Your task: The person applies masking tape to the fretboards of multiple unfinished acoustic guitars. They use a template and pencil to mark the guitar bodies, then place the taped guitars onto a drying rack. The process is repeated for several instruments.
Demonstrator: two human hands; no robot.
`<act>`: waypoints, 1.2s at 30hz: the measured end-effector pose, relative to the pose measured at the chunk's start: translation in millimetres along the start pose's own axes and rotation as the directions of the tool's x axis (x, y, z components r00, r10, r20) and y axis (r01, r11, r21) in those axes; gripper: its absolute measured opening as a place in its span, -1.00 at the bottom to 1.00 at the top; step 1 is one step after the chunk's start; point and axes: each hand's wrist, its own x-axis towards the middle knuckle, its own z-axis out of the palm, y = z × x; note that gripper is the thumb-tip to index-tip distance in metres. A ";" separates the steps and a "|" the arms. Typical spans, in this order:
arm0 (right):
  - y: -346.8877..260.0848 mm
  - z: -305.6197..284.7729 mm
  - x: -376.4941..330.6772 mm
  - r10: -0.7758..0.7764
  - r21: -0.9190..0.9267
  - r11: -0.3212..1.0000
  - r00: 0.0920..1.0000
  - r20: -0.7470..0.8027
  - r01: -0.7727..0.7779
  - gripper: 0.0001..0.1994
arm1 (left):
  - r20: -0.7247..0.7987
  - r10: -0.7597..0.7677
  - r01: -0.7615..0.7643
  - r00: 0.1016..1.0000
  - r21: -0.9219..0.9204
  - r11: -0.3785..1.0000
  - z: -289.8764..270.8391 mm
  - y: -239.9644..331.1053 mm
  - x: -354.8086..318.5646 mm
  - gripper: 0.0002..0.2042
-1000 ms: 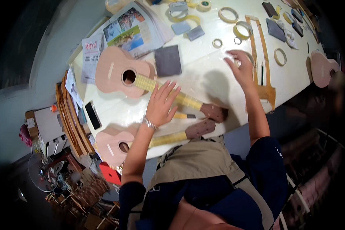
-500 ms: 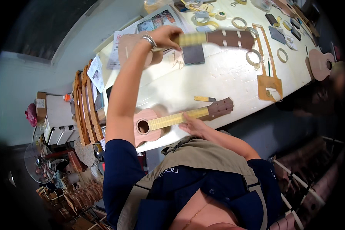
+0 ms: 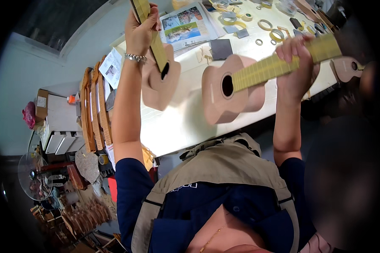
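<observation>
In my left hand [image 3: 142, 30], closed round its neck, an unfinished pale-wood ukulele [image 3: 159, 92] hangs with its body down and its neck pointing up, the headstock out of view. My right hand [image 3: 294, 63] grips the neck of a second unfinished ukulele [image 3: 217, 103], its body toward the middle and its neck slanting up to the right. Both fingerboards are covered with yellow tape. Dark round soundholes show on both bodies. The two instruments are apart, held above the white table [image 3: 185, 137]. The second headstock is lost in the dark at the right.
Newspapers [image 3: 183, 27] and a dark square pad [image 3: 221, 49] lie at the back. Tape rolls [image 3: 265, 25] are scattered at the far right. Another ukulele [image 3: 345, 69] is beyond the right edge, near a blurred person. Curved wooden forms [image 3: 102, 107] stand at the left.
Both ukuleles have been lifted and turned. The left one's neck has swung from pointing right to pointing up. The right one has moved right and away from me, its neck tilting up.
</observation>
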 end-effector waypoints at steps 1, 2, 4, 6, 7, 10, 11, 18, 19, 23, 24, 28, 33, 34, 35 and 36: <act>1.2 14.2 0.8 -0.043 -0.067 0.997 0.998 0.036 0.045 -0.77 | -0.051 0.033 -0.035 0.998 -0.035 0.999 21.6 11.0 -11.1 -0.84; 3.1 24.0 0.4 -0.098 -0.137 0.984 0.987 0.125 0.115 -0.80 | -0.054 0.046 -0.050 0.997 -0.077 0.996 36.5 16.1 -19.6 -0.83; 14.6 30.8 4.4 -0.079 -0.179 0.977 0.978 0.193 0.115 -0.75 | -0.064 0.072 -0.080 0.995 -0.135 0.988 57.1 27.8 -35.0 -0.83; 22.5 50.6 -4.1 -0.108 -0.295 0.943 0.979 0.172 0.156 -0.82 | -0.105 0.098 -0.109 0.990 -0.107 0.988 72.2 31.8 -48.8 -0.80; 29.2 60.8 -6.7 -0.156 -0.326 0.923 0.973 0.170 0.205 -0.85 | -0.123 0.107 -0.118 0.987 -0.087 0.989 77.8 33.8 -54.6 -0.79; 41.3 71.1 -12.5 -0.150 -0.461 0.854 0.963 0.225 0.241 -0.86 | -0.154 0.097 -0.109 0.983 -0.071 0.992 85.9 34.5 -65.8 -0.72; 42.8 79.1 -17.3 -0.131 -0.459 0.862 0.969 0.208 0.215 -0.87 | -0.148 0.097 -0.111 0.984 -0.093 0.989 85.9 35.7 -66.4 -0.71; 53.4 70.9 -44.7 0.347 -0.408 0.894 0.860 0.373 -0.184 -0.55 | 0.015 -0.116 0.117 0.993 -0.209 0.971 69.0 10.7 -53.0 -0.66; 51.3 64.9 -54.6 0.569 -0.416 0.798 0.773 0.280 -0.437 -0.54 | 0.219 -0.081 0.107 0.972 -0.109 0.988 62.9 8.7 -50.2 -0.69; 43.3 31.3 -81.4 0.403 -0.860 0.508 0.867 0.293 0.054 -0.32 | 0.377 -0.112 0.194 0.920 -0.186 0.963 105.5 31.3 -59.1 -0.49; 33.9 22.0 -83.8 0.466 -0.869 0.490 0.863 0.195 -0.069 -0.30 | 0.439 -0.056 0.131 0.897 -0.143 0.981 120.2 35.8 -64.6 -0.47; -6.7 -19.1 -115.7 -0.035 -0.787 0.578 0.970 0.241 0.217 -0.36 | 0.749 0.185 -0.039 0.636 -0.208 0.977 186.0 74.5 -79.7 -0.35; -180.8 -72.3 -189.5 0.012 -0.928 0.316 0.979 -0.204 -0.197 -0.55 | 0.802 0.416 -0.176 0.428 -0.377 0.909 281.4 111.5 -117.3 -0.20; -205.5 -83.6 -212.4 -0.279 -0.941 0.295 0.927 -0.252 -0.167 -0.60 | 0.826 0.397 -0.117 0.400 -0.384 0.916 295.3 109.9 -124.6 -0.20; -239.7 -85.9 -243.4 -0.536 -0.954 0.221 0.792 -0.292 -0.203 -0.63 | 0.841 0.418 -0.013 0.343 -0.441 0.897 315.5 102.8 -136.3 -0.24; -271.9 -86.0 -262.4 -0.591 -0.911 0.220 0.696 -0.409 -0.349 -0.68 | 0.855 0.406 0.018 0.324 -0.435 0.900 326.5 98.0 -142.4 -0.27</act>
